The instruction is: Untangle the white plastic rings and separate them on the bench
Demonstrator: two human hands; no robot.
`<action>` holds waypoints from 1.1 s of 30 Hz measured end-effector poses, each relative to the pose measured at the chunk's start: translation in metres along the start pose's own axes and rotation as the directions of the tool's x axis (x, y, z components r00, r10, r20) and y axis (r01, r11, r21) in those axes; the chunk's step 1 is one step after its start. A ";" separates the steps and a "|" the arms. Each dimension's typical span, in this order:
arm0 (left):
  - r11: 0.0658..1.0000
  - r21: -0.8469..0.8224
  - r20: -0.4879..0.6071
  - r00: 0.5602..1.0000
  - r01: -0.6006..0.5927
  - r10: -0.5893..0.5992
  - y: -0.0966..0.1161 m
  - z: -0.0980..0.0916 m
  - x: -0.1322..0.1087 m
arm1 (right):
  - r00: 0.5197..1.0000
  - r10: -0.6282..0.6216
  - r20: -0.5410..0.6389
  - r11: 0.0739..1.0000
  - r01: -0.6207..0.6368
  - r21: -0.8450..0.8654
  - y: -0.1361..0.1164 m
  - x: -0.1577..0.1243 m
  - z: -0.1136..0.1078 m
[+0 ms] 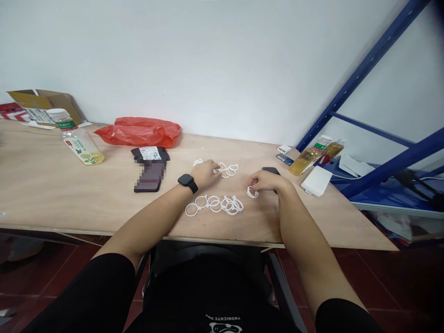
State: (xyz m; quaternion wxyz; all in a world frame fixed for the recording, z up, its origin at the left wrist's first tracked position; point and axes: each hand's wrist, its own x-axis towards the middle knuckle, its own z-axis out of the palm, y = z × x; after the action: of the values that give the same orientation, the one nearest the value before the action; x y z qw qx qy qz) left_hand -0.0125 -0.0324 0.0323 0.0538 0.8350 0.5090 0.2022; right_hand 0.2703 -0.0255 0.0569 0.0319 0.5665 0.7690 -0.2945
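My left hand [204, 173], with a dark watch on its wrist, rests low over the table with its fingertips closed at the edge of a small group of white plastic curtain rings [231, 168]. One ring appears to be between finger and thumb. To the right, my right hand [264, 181] pinches a few white rings [252, 192] that hang down at the tabletop. Nearer my body lies a longer spread of linked or overlapping white rings [215, 204]. Behind my left hand a few more small white pieces [197, 162] show, partly hidden.
On the wooden table [104, 199] stand a red plastic bag [138, 132], a dark packet [150, 169] with a label, a tilted drink bottle [81, 143] and a cardboard box [58, 104]. Rightward are a white case [316, 181], another bottle [308, 157] and a blue rack [374, 46].
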 end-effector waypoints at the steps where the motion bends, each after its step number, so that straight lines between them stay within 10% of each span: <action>1: 1.000 -0.005 0.001 1.000 -0.006 0.006 0.001 0.000 0.000 | 1.000 0.002 -0.006 1.000 -0.002 -0.016 -0.003 0.001 0.002; 6: 0.975 -0.202 -0.018 0.996 -0.088 0.086 0.007 0.002 -0.001 | 0.975 -0.129 -0.180 0.980 0.153 0.126 -0.024 0.012 0.019; 13: 0.831 -0.555 0.127 0.985 -0.028 0.118 0.012 0.008 0.000 | 0.800 -0.242 -0.548 0.804 0.482 0.348 -0.051 0.031 0.047; 20: 0.666 -0.735 0.170 0.985 0.127 0.000 0.016 0.002 0.002 | 0.860 -0.206 -0.467 0.542 0.498 0.677 -0.055 0.030 0.048; 33: 0.735 -0.678 -0.026 1.000 -0.014 -0.005 0.024 0.007 -0.001 | 0.718 -0.003 -0.696 0.652 0.529 0.543 -0.069 0.037 0.053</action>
State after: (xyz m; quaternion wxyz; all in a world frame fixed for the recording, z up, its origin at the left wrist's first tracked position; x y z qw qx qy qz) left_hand 0.0097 -0.0438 0.0329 0.3469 0.7567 0.3989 0.3847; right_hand 0.1805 -0.0321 0.0281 -0.5003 0.4685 0.6346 -0.3570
